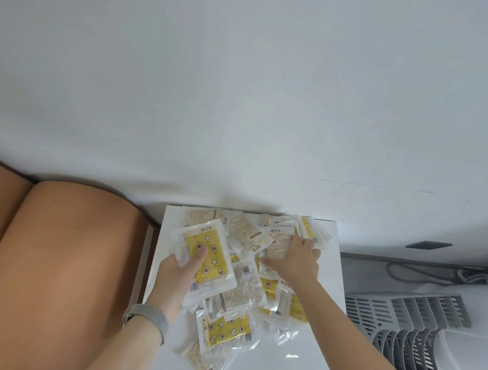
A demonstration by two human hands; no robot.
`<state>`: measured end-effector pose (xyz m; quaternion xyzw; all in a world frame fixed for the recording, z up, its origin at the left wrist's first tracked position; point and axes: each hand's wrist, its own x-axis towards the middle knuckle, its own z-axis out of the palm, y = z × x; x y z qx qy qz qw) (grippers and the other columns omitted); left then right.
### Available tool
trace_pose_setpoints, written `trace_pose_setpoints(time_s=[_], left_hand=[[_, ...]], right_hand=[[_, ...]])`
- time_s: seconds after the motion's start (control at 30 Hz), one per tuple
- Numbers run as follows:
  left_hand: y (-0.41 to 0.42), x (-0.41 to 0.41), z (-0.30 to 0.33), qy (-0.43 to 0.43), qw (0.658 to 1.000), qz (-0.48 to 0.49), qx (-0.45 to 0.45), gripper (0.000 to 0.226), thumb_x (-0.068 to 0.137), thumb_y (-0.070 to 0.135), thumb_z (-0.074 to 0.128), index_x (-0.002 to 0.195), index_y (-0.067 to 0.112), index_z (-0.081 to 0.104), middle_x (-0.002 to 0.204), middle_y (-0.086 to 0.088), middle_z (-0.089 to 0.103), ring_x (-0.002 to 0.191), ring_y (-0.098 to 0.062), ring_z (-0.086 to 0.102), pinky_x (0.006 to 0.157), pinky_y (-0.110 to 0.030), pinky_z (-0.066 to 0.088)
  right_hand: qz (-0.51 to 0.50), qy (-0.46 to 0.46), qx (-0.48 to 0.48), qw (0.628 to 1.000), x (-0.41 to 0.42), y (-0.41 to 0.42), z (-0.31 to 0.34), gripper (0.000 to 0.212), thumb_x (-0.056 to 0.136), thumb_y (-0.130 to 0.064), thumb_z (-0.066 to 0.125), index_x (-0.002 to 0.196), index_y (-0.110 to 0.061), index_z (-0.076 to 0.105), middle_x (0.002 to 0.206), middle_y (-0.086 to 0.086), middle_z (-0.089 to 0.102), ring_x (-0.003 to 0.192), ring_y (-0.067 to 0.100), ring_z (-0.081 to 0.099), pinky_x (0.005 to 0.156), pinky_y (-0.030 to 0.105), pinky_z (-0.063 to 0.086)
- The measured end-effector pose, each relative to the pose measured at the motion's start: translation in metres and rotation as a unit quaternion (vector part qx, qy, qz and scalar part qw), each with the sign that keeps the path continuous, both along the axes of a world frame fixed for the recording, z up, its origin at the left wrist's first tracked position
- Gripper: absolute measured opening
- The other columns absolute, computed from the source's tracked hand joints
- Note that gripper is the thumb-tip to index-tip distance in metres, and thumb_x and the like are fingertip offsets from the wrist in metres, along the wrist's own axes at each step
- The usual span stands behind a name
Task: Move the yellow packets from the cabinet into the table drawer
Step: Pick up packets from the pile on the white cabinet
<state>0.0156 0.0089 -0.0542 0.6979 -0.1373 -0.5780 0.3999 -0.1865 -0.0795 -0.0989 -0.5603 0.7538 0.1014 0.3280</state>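
Left hand (180, 269) grips a yellow packet (209, 258); right hand (299, 258) pinches another packet (278, 244) in the pile.

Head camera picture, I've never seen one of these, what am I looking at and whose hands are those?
There is no machine here. A person wears a camera on the head, so the single picture looks forward and down at their own two arms. The left hand, with a watch on its wrist, holds a few clear-wrapped packets with its thumb on the top yellow one. The right hand reaches into a loose pile of the same packets, fingers curled on one; whether it has a firm grip I cannot tell. The pile lies on a white surface against a white wall. A tan cushion sits left, grey slatted plastic right.
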Motion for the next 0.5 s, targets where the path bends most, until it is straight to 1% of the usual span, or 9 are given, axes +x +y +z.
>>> trace_pose_setpoints(time_s=[0.1, 0.2, 0.3, 0.37, 0.43, 0.5], left_hand=[[0.003, 0.005, -0.003, 0.005, 1.000, -0.001, -0.004, 0.029, 0.082, 0.035, 0.070, 0.106, 0.018, 0.072, 0.098, -0.001, 0.078, 0.096, -0.023, 0.073, 0.096, -0.051, 0.053], [0.005, 0.006, -0.005, 0.006, 1.000, -0.003, -0.007, 0.028, 0.084, 0.034, 0.069, 0.106, 0.018, 0.071, 0.097, -0.001, 0.078, 0.095, -0.022, 0.073, 0.095, -0.050, 0.054], [0.006, 0.008, -0.005, 0.010, 1.000, -0.003, -0.013, 0.028, 0.084, 0.033, 0.070, 0.107, 0.017, 0.072, 0.099, -0.003, 0.077, 0.096, -0.024, 0.073, 0.095, -0.051, 0.053], [0.006, 0.009, -0.005, 0.013, 1.000, -0.002, -0.016, 0.028, 0.083, 0.033, 0.070, 0.107, 0.017, 0.072, 0.100, -0.003, 0.077, 0.097, -0.024, 0.073, 0.095, -0.051, 0.053], [0.006, 0.010, -0.006, 0.014, 1.000, 0.001, -0.017, 0.027, 0.085, 0.032, 0.069, 0.107, 0.017, 0.072, 0.100, -0.003, 0.077, 0.097, -0.024, 0.073, 0.095, -0.051, 0.053], [0.006, 0.011, -0.005, 0.016, 1.000, 0.002, -0.020, 0.027, 0.086, 0.031, 0.069, 0.108, 0.016, 0.071, 0.099, -0.003, 0.077, 0.096, -0.024, 0.073, 0.095, -0.051, 0.054]], right_hand=[[0.019, 0.032, -0.001, 0.999, 0.006, 0.000, -0.002, 0.096, 0.069, -0.061, 0.078, 0.137, -0.010, 0.034, 0.137, 0.009, 0.032, 0.126, 0.027, 0.036, 0.091, 0.037, 0.047], [-0.007, 0.022, 0.008, 1.000, 0.007, -0.003, -0.001, 0.098, 0.068, -0.054, 0.082, 0.138, -0.008, 0.031, 0.138, 0.011, 0.031, 0.125, 0.030, 0.039, 0.085, 0.037, 0.049], [-0.026, 0.019, 0.027, 0.999, 0.008, -0.007, 0.003, 0.100, 0.066, -0.046, 0.087, 0.139, -0.008, 0.030, 0.137, 0.014, 0.033, 0.125, 0.032, 0.043, 0.085, 0.039, 0.049], [-0.045, 0.019, 0.038, 0.998, 0.006, -0.010, 0.006, 0.100, 0.066, -0.037, 0.089, 0.139, -0.009, 0.028, 0.138, 0.015, 0.035, 0.126, 0.034, 0.044, 0.086, 0.039, 0.049], [-0.062, 0.011, 0.034, 0.997, 0.002, -0.013, 0.008, 0.102, 0.067, -0.026, 0.090, 0.142, -0.010, 0.024, 0.137, 0.015, 0.041, 0.126, 0.035, 0.047, 0.090, 0.041, 0.048], [-0.079, -0.014, 0.023, 0.997, -0.005, -0.016, 0.008, 0.100, 0.069, -0.017, 0.089, 0.143, -0.011, 0.022, 0.134, 0.013, 0.050, 0.122, 0.034, 0.052, 0.087, 0.042, 0.048]])
